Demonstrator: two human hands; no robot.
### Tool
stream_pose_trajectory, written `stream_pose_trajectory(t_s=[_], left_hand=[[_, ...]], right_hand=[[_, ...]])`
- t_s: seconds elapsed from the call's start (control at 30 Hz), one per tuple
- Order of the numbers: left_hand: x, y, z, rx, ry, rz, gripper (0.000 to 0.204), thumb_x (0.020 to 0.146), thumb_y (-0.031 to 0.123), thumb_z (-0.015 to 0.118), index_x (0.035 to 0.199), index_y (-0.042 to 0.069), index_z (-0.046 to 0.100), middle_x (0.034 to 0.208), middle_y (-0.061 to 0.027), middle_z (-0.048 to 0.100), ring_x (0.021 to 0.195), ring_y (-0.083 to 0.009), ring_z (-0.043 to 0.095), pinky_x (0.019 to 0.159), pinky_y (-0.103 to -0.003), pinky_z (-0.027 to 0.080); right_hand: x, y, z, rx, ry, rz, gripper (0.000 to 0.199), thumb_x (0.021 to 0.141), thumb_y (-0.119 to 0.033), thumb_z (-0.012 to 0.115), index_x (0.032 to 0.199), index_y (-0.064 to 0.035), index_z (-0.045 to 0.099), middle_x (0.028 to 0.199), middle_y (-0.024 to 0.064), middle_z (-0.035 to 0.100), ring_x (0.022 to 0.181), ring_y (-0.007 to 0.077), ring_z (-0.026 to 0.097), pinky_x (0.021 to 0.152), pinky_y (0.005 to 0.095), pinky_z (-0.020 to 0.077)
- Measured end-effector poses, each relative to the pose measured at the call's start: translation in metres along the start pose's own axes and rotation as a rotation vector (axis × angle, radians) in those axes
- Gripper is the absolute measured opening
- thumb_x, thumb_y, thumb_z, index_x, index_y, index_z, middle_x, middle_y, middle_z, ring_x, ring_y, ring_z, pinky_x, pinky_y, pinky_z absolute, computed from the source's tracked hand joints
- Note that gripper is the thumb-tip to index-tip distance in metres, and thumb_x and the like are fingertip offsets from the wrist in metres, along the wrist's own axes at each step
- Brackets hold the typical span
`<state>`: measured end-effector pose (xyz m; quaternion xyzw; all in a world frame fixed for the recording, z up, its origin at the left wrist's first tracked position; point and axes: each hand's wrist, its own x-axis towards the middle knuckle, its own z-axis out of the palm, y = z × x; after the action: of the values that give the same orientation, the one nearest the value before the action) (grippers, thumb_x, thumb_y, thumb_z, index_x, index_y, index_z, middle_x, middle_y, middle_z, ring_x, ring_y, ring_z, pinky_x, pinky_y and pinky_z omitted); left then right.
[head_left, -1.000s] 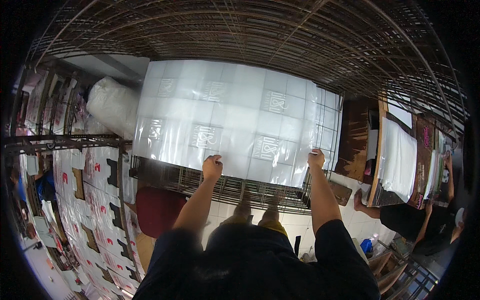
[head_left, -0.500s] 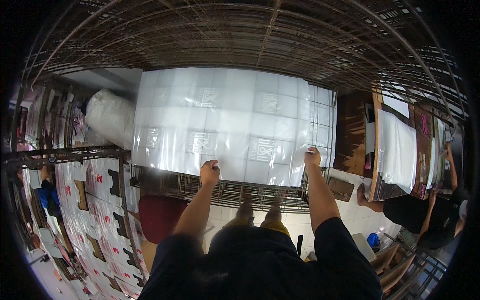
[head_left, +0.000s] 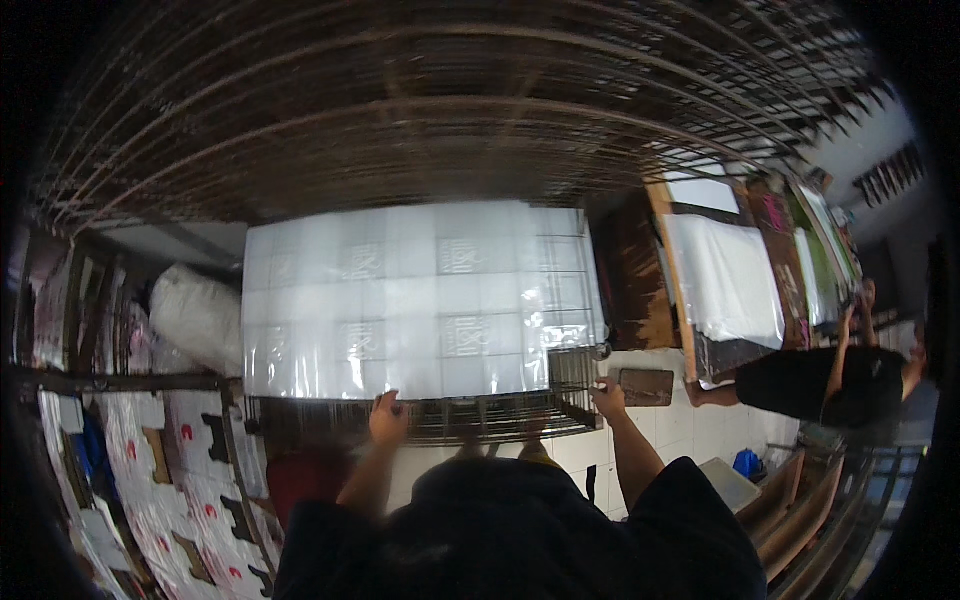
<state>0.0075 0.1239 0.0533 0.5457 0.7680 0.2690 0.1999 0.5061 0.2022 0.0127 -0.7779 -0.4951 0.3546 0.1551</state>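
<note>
A large translucent plastic sheet (head_left: pixel 410 300) with pale printed lettering lies flat on a wire drying rack (head_left: pixel 565 262), whose bare wires show beyond its right edge. My left hand (head_left: pixel 389 418) is at the sheet's near edge, fingers loosely bent and apart, slightly blurred; whether the fingertips touch the edge is unclear. Off the sheet's near right corner, beside the rack's corner, my right hand (head_left: pixel 609 398) has thumb and fingers apart and nothing visible in it. More wire trays (head_left: pixel 480 422) are stacked beneath the sheet.
Raised wire trays (head_left: pixel 420 110) arch overhead. On the right, a wooden table (head_left: pixel 672 270) bears a white sheet stack (head_left: pixel 725 280); a person in dark clothes (head_left: pixel 840 385) works beyond it. Wrapped packages (head_left: pixel 150 480) and a plastic-covered roll (head_left: pixel 195 315) stand left. A dark red seat (head_left: pixel 305 485) is nearby.
Both hands have let go of the sheet's near edge and drawn back toward me. The view has shifted, so the sheet appears lower and further left.
</note>
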Motion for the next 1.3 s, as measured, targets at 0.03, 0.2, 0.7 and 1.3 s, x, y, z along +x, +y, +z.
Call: stream_pose_trajectory(t_s=[0.03, 0.2, 0.7, 1.3], left_hand=[[-0.008, -0.004, 0.005, 0.019, -0.007, 0.041, 0.021, 0.070, 0.012, 0.060, 0.090, 0.006, 0.059, 0.088, -0.0110, 0.060, 0.082, -0.0318, 0.057, 0.073, -0.039, 0.047], [-0.041, 0.009, 0.013, 0.084, -0.006, 0.042, 0.016, 0.073, 0.013, 0.057, 0.086, 0.004, 0.058, 0.081, -0.0145, 0.059, 0.073, -0.0332, 0.058, 0.063, -0.039, 0.047], [-0.044, 0.125, 0.077, -0.043, -0.065, 0.104, 0.028, 0.069, 0.016, 0.066, 0.096, 0.010, 0.058, 0.071, -0.0070, 0.062, 0.064, -0.0194, 0.061, 0.060, -0.032, 0.049], [-0.114, 0.131, 0.071, 0.282, -0.024, 0.055, 0.029, 0.070, 0.013, 0.059, 0.097, 0.005, 0.058, 0.073, -0.0095, 0.063, 0.067, -0.0211, 0.061, 0.060, -0.035, 0.048]], right_hand=[[-0.010, 0.014, -0.013, 0.029, 0.030, 0.051, 0.037, 0.069, -0.020, 0.066, 0.101, -0.0046, 0.058, 0.077, 0.0137, 0.062, 0.069, 0.0224, 0.061, 0.062, 0.0348, 0.0468], [-0.032, 0.062, -0.079, 0.240, 0.103, 0.277, 0.037, 0.068, -0.020, 0.066, 0.101, -0.0045, 0.059, 0.081, 0.0152, 0.064, 0.074, 0.0244, 0.062, 0.068, 0.0345, 0.0479], [0.050, 0.066, -0.235, 1.260, 0.497, 0.125, 0.031, 0.080, -0.014, 0.054, 0.110, -0.0071, 0.047, 0.087, 0.0074, 0.058, 0.066, 0.0179, 0.060, 0.050, 0.0289, 0.0442], [0.105, 0.067, -0.358, 2.421, 0.569, -0.060, 0.094, 0.066, -0.081, 0.033, 0.133, -0.0155, 0.022, 0.136, 0.0125, 0.030, 0.123, 0.0333, 0.030, 0.099, 0.0526, 0.0246]])
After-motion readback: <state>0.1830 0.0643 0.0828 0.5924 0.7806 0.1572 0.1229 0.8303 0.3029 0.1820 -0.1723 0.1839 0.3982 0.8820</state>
